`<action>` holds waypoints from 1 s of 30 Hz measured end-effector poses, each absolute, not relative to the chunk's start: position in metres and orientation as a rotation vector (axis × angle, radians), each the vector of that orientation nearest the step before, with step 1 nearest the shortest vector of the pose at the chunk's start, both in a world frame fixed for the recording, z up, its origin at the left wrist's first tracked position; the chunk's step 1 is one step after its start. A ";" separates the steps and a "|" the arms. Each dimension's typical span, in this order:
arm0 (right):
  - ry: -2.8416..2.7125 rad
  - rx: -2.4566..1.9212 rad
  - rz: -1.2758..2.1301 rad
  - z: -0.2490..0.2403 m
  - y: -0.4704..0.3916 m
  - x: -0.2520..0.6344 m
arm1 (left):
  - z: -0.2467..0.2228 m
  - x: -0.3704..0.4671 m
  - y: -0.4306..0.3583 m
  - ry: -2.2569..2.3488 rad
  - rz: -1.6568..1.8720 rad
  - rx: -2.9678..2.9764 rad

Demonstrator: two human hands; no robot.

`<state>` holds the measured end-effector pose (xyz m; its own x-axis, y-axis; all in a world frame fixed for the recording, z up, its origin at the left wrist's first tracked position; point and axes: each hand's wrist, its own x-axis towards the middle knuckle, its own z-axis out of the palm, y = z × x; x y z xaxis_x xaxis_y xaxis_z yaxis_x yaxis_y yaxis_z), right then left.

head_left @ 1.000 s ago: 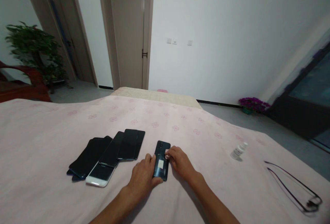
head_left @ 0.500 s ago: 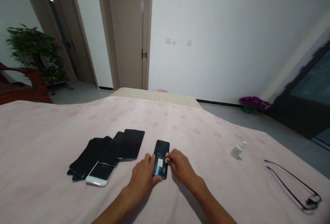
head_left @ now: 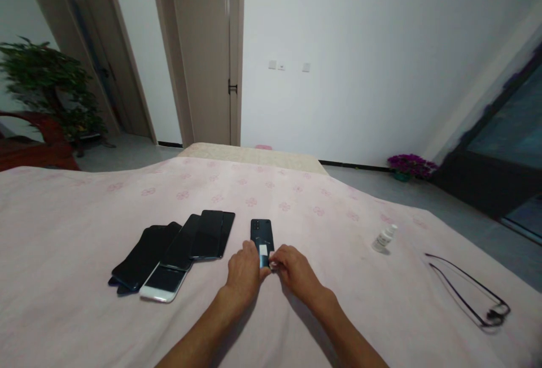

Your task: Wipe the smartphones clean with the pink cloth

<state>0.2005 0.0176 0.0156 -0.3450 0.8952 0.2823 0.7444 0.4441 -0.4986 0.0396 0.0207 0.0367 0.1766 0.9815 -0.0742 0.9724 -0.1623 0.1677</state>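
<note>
A dark smartphone (head_left: 262,232) has its back turned up, with the camera block at its far end and a white label on it. My left hand (head_left: 245,268) is closed round the near left part of this phone. My right hand (head_left: 297,272) is closed in a pinch on a small white wad (head_left: 271,259), perhaps tissue or cloth, at the phone's near right edge. My fingers hide part of the near end. To the left, several other phones (head_left: 144,258) lie overlapping with dark screens up; a white-framed phone (head_left: 157,294) is the nearest of them.
Pink flowered cloth (head_left: 339,311) covers the surface under everything. A small white bottle (head_left: 384,238) stands to the right. Black-framed glasses (head_left: 470,292) lie farther right. Beyond are a closed door (head_left: 201,63), a potted plant (head_left: 51,86) and purple flowers (head_left: 410,166).
The phone has moved a little away from me, and my left hand now sits lower along it. My right hand with the white wad has come to its near edge. The view has shifted slightly.
</note>
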 end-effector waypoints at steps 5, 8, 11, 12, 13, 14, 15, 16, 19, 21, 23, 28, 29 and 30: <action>-2.129 -1.433 0.385 0.013 0.004 0.201 | 0.050 0.024 0.052 1.708 -0.065 2.368; -2.074 -1.453 0.359 0.009 -0.001 0.197 | 0.061 0.019 0.082 1.600 -0.062 2.484; -2.048 -1.447 0.341 0.007 -0.004 0.195 | 0.062 0.023 0.107 1.389 -0.013 2.633; -2.044 -1.447 0.339 0.006 -0.005 0.195 | 0.061 0.025 0.113 1.317 -0.021 2.666; -2.041 -1.451 0.338 0.006 -0.005 0.194 | 0.058 0.027 0.118 1.252 -0.038 2.689; -2.040 -1.455 0.337 0.006 -0.006 0.194 | 0.054 0.028 0.123 1.199 -0.059 2.703; -2.038 -1.459 0.334 0.006 -0.006 0.194 | 0.051 0.029 0.126 1.162 -0.076 2.710; -2.037 -1.462 0.330 0.006 -0.005 0.195 | 0.048 0.029 0.129 1.137 -0.089 2.713; -2.051 -1.473 0.305 0.005 -0.003 0.196 | 0.044 0.027 0.136 1.118 -0.107 2.709; -2.068 -1.500 0.276 0.005 0.001 0.197 | 0.045 0.024 0.139 1.143 -0.113 2.698; -2.081 -1.545 0.232 0.005 0.008 0.199 | 0.049 0.021 0.140 1.197 -0.122 2.678; -2.130 -1.673 0.090 0.008 0.033 0.203 | 0.058 0.015 0.133 1.389 -0.173 2.611; -2.140 -1.697 0.078 0.009 0.038 0.204 | 0.059 0.015 0.131 1.428 -0.191 2.595; -2.143 -1.717 0.075 0.011 0.042 0.205 | 0.060 0.014 0.128 1.461 -0.209 2.579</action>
